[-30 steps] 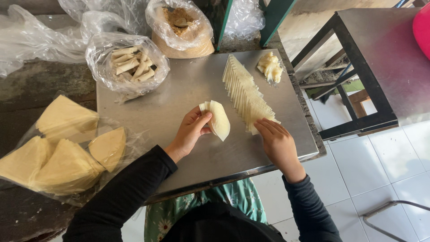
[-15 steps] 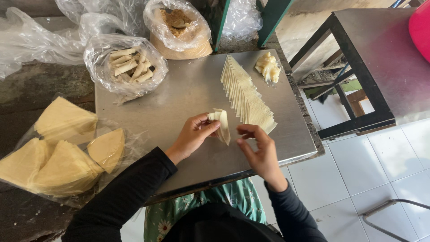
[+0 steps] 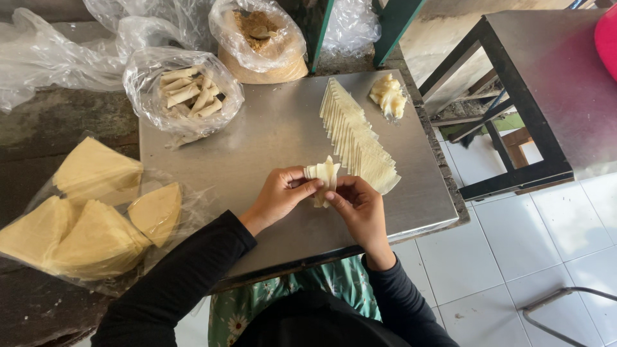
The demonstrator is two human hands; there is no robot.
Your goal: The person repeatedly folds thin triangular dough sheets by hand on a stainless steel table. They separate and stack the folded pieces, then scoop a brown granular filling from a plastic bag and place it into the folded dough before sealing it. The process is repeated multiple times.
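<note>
My left hand (image 3: 281,194) and my right hand (image 3: 357,204) meet over the front of a steel tabletop (image 3: 257,135), both pinching a pale folded dough wrapper (image 3: 323,173) held upright between the fingertips. Just beyond the hands, a long row of stacked triangular wrappers (image 3: 357,138) runs away from me across the table. A small heap of crumpled pale dough pieces (image 3: 389,96) lies at the far right corner.
A clear bag of rolled pastry sticks (image 3: 186,93) sits at the table's far left. Behind it stands a bag of brown crumbly filling (image 3: 260,38). Plastic-wrapped yellow wrapper wedges (image 3: 90,212) lie on the dark bench at left. A metal stand (image 3: 533,96) is at right.
My right hand left the wrapper row and came to the wrapper in my left hand. The flat sheet is now folded and held by both hands.
</note>
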